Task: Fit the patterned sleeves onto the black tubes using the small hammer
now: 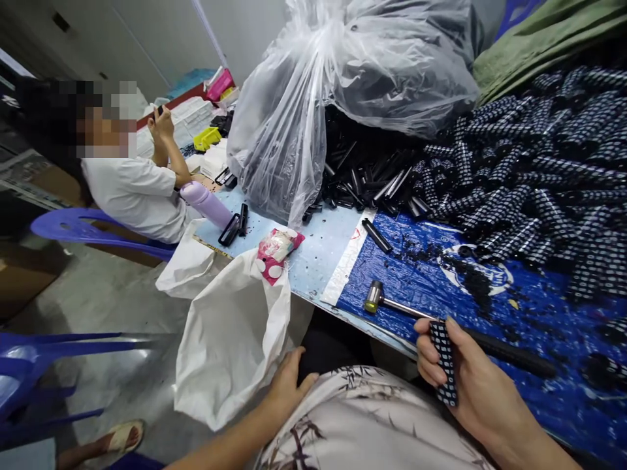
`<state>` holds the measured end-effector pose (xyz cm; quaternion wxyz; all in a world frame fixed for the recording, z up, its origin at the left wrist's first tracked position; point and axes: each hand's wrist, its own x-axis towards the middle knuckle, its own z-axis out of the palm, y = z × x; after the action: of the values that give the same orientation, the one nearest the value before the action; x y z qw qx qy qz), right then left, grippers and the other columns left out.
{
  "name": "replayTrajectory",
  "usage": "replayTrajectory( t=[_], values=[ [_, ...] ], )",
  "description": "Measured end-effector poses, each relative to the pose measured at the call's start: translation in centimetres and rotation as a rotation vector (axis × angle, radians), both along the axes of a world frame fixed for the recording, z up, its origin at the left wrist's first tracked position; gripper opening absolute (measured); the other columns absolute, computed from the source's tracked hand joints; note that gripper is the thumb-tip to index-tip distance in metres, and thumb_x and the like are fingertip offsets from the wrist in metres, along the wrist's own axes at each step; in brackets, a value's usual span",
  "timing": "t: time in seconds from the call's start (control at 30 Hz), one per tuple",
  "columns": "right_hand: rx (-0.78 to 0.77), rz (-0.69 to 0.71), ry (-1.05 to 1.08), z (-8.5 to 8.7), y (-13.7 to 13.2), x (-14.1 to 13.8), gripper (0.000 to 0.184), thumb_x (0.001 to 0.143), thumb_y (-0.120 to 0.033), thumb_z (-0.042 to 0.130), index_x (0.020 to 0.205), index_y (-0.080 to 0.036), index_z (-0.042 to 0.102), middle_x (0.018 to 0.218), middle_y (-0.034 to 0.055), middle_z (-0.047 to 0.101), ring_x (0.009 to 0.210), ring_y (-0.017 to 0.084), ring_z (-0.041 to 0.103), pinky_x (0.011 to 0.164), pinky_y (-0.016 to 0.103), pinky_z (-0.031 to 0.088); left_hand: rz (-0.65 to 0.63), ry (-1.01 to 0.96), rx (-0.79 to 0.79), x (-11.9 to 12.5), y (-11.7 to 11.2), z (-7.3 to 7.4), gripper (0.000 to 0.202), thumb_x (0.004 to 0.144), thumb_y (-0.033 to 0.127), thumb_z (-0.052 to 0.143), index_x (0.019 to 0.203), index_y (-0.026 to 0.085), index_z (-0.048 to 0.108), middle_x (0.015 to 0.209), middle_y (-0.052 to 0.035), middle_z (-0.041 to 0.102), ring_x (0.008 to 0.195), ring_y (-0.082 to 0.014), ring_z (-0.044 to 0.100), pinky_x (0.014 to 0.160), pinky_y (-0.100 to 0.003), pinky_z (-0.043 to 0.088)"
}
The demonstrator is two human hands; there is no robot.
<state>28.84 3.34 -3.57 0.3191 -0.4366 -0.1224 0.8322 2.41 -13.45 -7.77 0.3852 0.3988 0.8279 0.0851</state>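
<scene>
My right hand [470, 372] grips a short black bar [443, 365] covered with rows of small white marks, its fingers and thumb wrapped around it. What kind of item the bar is, I cannot tell. Just behind that hand, a small hammer [375, 297] with a metal head, a yellowish face and a black handle lies on a blue plastic sheet [411, 281]. Down by my lap, my left hand [289, 385] rests with thumb and fingers apart, holding nothing, beside a white sack [230, 352].
Heaped patterned black bars [519, 176] fill the table's right side, with plain black pieces [377, 179] alongside. A large clear plastic bag [298, 130] stands behind. Further left are a pink pouch [277, 251], a purple bottle [206, 202], a seated co-worker [132, 196] and a blue chair [83, 225].
</scene>
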Motion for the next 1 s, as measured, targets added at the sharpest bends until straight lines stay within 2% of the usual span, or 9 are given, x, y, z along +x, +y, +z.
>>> replayTrajectory(
  t=[0.13, 0.23, 0.3, 0.4, 0.53, 0.67, 0.8, 0.87, 1.0],
  values=[
    [0.028, -0.015, 0.019, 0.3, 1.3, -0.7, 0.051, 0.068, -0.061, 0.079, 0.091, -0.018, 0.066, 0.063, -0.0037, 0.047, 0.047, 0.007, 0.038, 0.045, 0.021, 0.035, -0.198, -0.104, 0.082, 0.8, 4.8, 5.5, 0.034, 0.092, 0.044, 0.047, 0.096, 0.017, 0.067, 0.089, -0.0072, 0.069, 0.082, -0.0219, 0.064, 0.073, -0.031, 0.047],
    [0.05, -0.072, 0.037, 0.6, 2.2, -1.1, 0.05, 0.068, -0.06, 0.08, 0.09, -0.017, 0.065, 0.062, -0.0044, 0.047, 0.047, 0.006, 0.037, 0.045, 0.021, 0.034, -0.331, -0.019, 0.347, 1.3, 12.3, 9.0, 0.032, 0.094, 0.045, 0.048, 0.093, 0.019, 0.067, 0.088, -0.0034, 0.069, 0.082, -0.0179, 0.062, 0.075, -0.028, 0.044],
    [0.052, -0.089, 0.044, 0.8, 2.5, -1.3, 0.051, 0.069, -0.061, 0.079, 0.09, -0.017, 0.065, 0.062, -0.0045, 0.047, 0.047, 0.006, 0.037, 0.045, 0.02, 0.033, -0.264, 0.109, 0.393, 1.9, 18.5, 9.2, 0.037, 0.095, 0.047, 0.045, 0.083, 0.019, 0.065, 0.081, -0.0039, 0.067, 0.078, -0.0185, 0.062, 0.073, -0.028, 0.042],
    [0.054, -0.089, 0.057, 0.8, 2.4, -1.2, 0.051, 0.073, -0.063, 0.076, 0.092, -0.017, 0.065, 0.063, -0.0042, 0.048, 0.047, 0.006, 0.038, 0.046, 0.02, 0.032, -0.194, 0.227, 0.425, 3.2, 27.6, 7.5, 0.04, 0.09, 0.053, 0.053, 0.073, 0.018, 0.059, 0.079, -0.0093, 0.066, 0.084, -0.0257, 0.063, 0.076, -0.034, 0.042],
    [0.092, -0.149, 0.077, 0.4, 2.7, -0.1, 0.049, 0.08, -0.063, 0.07, 0.095, -0.017, 0.065, 0.065, -0.0037, 0.049, 0.048, 0.006, 0.041, 0.048, 0.02, 0.033, -0.181, 0.244, 0.475, 5.0, 34.7, 5.7, 0.026, 0.077, 0.033, 0.071, 0.068, 0.019, 0.052, 0.086, -0.011, 0.065, 0.094, -0.0294, 0.062, 0.081, -0.035, 0.042],
    [0.113, -0.247, 0.058, 0.0, 3.9, 1.2, 0.048, 0.079, -0.062, 0.072, 0.094, -0.016, 0.066, 0.064, -0.0035, 0.051, 0.048, 0.006, 0.041, 0.047, 0.02, 0.032, -0.168, 0.105, 0.535, 5.9, 34.3, 6.3, 0.011, 0.088, 0.018, 0.05, 0.077, 0.019, 0.05, 0.079, -0.0053, 0.061, 0.077, -0.0197, 0.061, 0.072, -0.03, 0.044],
    [0.149, -0.328, 0.055, 0.2, 5.4, 0.9, 0.048, 0.076, -0.062, 0.075, 0.091, -0.017, 0.067, 0.068, -0.0016, 0.057, 0.055, 0.009, 0.051, 0.054, 0.022, 0.043, -0.16, -0.171, 0.572, 8.2, 28.7, 7.5, 0.024, 0.102, 0.033, 0.029, 0.11, 0.02, 0.048, 0.074, 0.0022, 0.057, 0.052, -0.0119, 0.048, 0.053, -0.023, 0.04],
    [0.206, -0.382, 0.042, 0.6, 6.1, -0.1, 0.049, 0.076, -0.064, 0.074, 0.091, -0.017, 0.069, 0.082, 0.0031, 0.066, 0.075, 0.016, 0.062, 0.072, 0.028, 0.053, -0.185, -0.46, 0.641, 10.1, 25.5, 7.8, 0.026, 0.097, 0.043, 0.049, 0.108, 0.02, 0.054, 0.077, 0.0018, 0.058, 0.064, -0.012, 0.052, 0.061, -0.023, 0.044],
    [0.36, -0.338, 0.008, 1.6, 6.3, -2.1, 0.056, 0.086, -0.068, 0.059, 0.108, -0.017, 0.07, 0.119, 0.0107, 0.068, 0.116, 0.026, 0.061, 0.101, 0.039, 0.049, -0.296, -0.684, 0.653, 13.0, 21.9, 7.7, 0.03, 0.084, 0.035, 0.071, 0.107, 0.017, 0.065, 0.09, -0.0017, 0.063, 0.081, -0.0147, 0.055, 0.076, -0.025, 0.046]
  ],
)
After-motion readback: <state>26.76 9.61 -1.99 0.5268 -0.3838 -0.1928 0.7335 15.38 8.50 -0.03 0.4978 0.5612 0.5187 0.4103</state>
